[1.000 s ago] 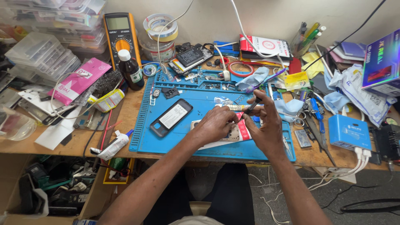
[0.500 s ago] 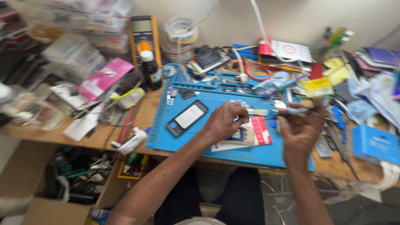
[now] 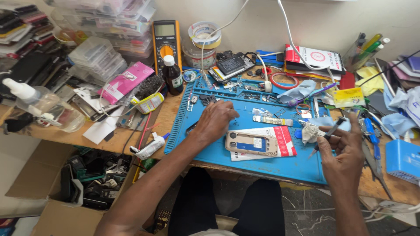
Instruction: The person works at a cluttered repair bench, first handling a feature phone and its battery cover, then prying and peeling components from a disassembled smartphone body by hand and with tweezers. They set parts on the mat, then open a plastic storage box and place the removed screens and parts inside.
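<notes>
While the right hand (image 3: 343, 150) grips a thin dark tool (image 3: 326, 137) in closed fingers, the left hand (image 3: 216, 120) rests palm-down, fingers loosely curled, holding nothing; an opened phone (image 3: 251, 143) lies between them on the blue mat (image 3: 271, 164).

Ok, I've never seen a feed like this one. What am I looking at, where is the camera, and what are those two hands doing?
No machine here: these are a person's own two bare hands. The one camera sits on that person's head and looks down over the arms at a cluttered wooden workbench.

In the middle lies a blue work mat. On it rests an opened phone, back cover off, lying on a red and white card.

The left hand rests palm down on the mat beside the phone; I cannot tell if it grips anything. The right hand holds a thin dark tool, tip pointing down, off to the phone's right.

Around them: a yellow multimeter, a brown bottle, tape rolls and clear plastic boxes.
</notes>
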